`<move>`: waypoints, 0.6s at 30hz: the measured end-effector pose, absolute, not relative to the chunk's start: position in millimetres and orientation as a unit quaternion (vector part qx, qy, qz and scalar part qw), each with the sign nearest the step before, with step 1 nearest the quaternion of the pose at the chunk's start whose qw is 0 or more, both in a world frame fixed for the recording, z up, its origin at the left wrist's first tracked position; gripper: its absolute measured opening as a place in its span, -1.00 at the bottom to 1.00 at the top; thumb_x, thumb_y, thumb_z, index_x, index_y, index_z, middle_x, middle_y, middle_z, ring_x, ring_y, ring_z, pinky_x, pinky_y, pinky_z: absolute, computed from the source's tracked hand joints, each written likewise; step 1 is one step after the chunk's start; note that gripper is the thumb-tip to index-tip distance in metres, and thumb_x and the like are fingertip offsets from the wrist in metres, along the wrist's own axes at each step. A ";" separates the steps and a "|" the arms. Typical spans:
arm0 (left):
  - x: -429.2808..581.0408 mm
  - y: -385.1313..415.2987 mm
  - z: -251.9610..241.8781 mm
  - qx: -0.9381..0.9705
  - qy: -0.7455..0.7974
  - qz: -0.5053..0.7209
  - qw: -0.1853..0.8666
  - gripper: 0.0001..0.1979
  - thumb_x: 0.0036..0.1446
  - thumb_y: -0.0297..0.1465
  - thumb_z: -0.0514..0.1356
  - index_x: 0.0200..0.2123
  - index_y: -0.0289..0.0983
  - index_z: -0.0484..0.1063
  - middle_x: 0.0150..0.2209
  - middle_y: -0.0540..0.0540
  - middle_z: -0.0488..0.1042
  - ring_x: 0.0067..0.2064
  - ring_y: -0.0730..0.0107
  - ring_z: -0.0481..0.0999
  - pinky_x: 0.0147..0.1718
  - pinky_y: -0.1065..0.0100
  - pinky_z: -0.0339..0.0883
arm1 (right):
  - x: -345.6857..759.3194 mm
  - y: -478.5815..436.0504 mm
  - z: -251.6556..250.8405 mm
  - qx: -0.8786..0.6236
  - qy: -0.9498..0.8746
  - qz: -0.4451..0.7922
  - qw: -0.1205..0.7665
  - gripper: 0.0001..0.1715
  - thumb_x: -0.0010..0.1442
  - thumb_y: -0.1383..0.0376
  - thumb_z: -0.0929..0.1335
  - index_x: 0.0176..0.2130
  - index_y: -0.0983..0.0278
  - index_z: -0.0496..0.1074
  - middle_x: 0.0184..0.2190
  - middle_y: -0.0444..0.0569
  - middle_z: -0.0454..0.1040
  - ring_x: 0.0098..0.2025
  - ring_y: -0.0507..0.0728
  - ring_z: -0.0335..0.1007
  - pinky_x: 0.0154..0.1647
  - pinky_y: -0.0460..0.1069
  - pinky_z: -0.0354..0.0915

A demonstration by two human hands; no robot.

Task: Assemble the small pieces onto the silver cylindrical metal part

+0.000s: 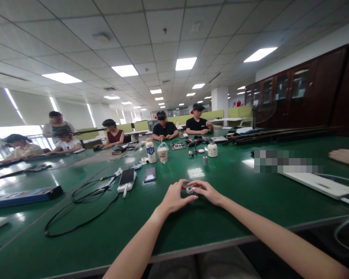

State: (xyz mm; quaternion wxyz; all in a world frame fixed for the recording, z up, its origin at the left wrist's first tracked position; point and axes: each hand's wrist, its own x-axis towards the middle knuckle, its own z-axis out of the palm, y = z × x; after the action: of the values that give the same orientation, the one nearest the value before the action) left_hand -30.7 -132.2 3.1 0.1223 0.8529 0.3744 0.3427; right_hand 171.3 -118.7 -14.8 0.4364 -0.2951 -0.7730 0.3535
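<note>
Over the green table [238, 217] in front of me, both hands meet around a small round metal part [189, 190] with a dark centre. My right hand [207, 191] has its thumb and fingertips at the part's right side and appears to pinch it. Curved around the left side is my left hand [174, 197], thumb and fingers apart, the thumb stretched out just in front of the part. Whether the left fingertips touch it I cannot tell. Beyond the hands stands a small metal cylinder [205, 161], with a white round jar [212, 149] behind it.
A phone [126, 177] lies on a white power bank, with black cables [84, 193] looped beside it. A dark phone [150, 174], a bottle [150, 151] and a cup [163, 152] are further back. A power strip [23, 197] is left. Several people sit around; another person's hand [344, 157] is right.
</note>
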 end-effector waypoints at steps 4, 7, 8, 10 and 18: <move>-25.3 -125.8 -10.5 0.837 0.354 0.363 0.205 -0.36 -0.06 -0.17 0.39 0.05 -0.24 0.28 -0.21 -0.11 0.59 -0.15 0.17 0.57 -0.12 0.25 0.37 | 169.9 -123.2 -14.8 -0.302 -0.779 0.348 0.424 -0.57 0.20 0.11 0.35 -0.01 0.26 0.49 -0.16 0.03 0.58 -0.21 0.19 0.49 -0.18 0.06 0.35; -24.8 -120.9 -16.4 0.816 0.358 0.383 0.245 -0.33 -0.09 -0.19 0.42 0.06 -0.24 0.26 -0.31 -0.06 0.60 -0.21 0.20 0.59 -0.15 0.27 0.39 | 167.9 -125.0 -14.7 -0.316 -0.783 0.322 0.429 -0.55 0.18 0.09 0.37 0.01 0.24 0.51 -0.15 0.03 0.55 -0.23 0.18 0.46 -0.19 0.04 0.33; -25.1 -119.4 -17.4 0.812 0.360 0.387 0.247 -0.31 -0.11 -0.19 0.43 0.06 -0.24 0.27 -0.32 -0.05 0.60 -0.23 0.20 0.60 -0.16 0.27 0.39 | 167.5 -125.1 -14.4 -0.322 -0.783 0.310 0.433 -0.56 0.18 0.09 0.37 -0.01 0.24 0.52 -0.16 0.03 0.54 -0.23 0.17 0.45 -0.18 0.04 0.33; -25.8 -116.9 -18.5 0.809 0.364 0.388 0.248 -0.31 -0.13 -0.18 0.44 0.05 -0.25 0.29 -0.34 -0.05 0.60 -0.25 0.21 0.60 -0.18 0.27 0.40 | 167.1 -124.4 -13.0 -0.333 -0.780 0.287 0.445 -0.58 0.21 0.06 0.34 -0.07 0.26 0.56 -0.19 0.04 0.53 -0.22 0.18 0.43 -0.18 0.05 0.32; -24.5 -115.9 -15.2 0.830 0.357 0.357 0.238 -0.48 -0.06 -0.17 0.39 -0.02 -0.25 0.48 -0.18 -0.09 0.60 -0.17 0.22 0.57 -0.16 0.34 0.37 | 171.6 -109.5 1.0 -0.360 -0.792 0.254 0.422 -0.58 0.15 0.00 0.39 -0.33 0.32 0.58 -0.37 0.04 0.57 -0.31 0.16 0.43 -0.23 0.03 0.32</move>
State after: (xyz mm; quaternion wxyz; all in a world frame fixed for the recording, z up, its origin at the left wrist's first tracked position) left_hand -24.5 -115.9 -15.2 0.2382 0.8300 0.3565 0.3567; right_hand 171.6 -109.5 1.0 0.4224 -0.3602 -0.7921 0.2538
